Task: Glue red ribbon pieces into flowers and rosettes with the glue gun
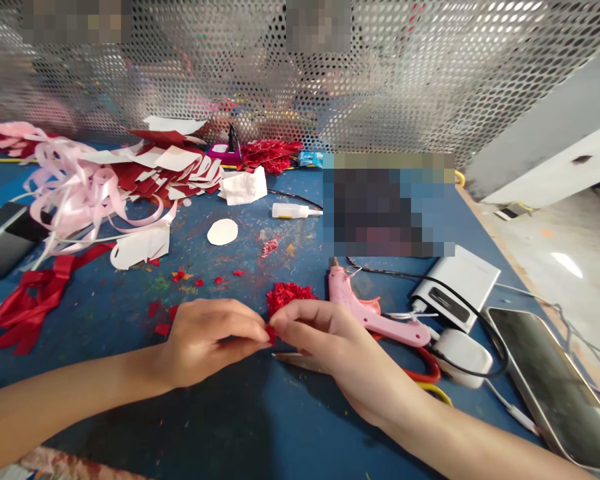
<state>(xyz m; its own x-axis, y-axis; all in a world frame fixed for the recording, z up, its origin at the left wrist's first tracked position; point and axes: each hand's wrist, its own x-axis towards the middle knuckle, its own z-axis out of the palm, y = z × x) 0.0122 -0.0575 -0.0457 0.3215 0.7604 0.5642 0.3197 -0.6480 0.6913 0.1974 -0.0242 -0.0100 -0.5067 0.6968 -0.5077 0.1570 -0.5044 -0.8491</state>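
Observation:
My left hand point(207, 340) and my right hand point(325, 340) meet at the middle of the blue table point(240, 413). Both pinch a small red piece point(271, 333) between their fingertips. Just behind the fingers lies a small pile of red ruffled pieces point(287, 295). Scissors with red handles point(420, 370) lie under my right wrist, their blades pointing left. A pink glue gun point(375, 313) rests right of my right hand.
Pink ribbon point(75, 187), red ribbon point(35, 297) and red and white paper scraps point(170, 167) cover the left. A white disc point(223, 232), a glue tube point(293, 211), a white power bank point(457, 283), a white plug point(463, 353) and a phone point(555, 387) lie around. A perforated metal screen point(430, 73) stands behind.

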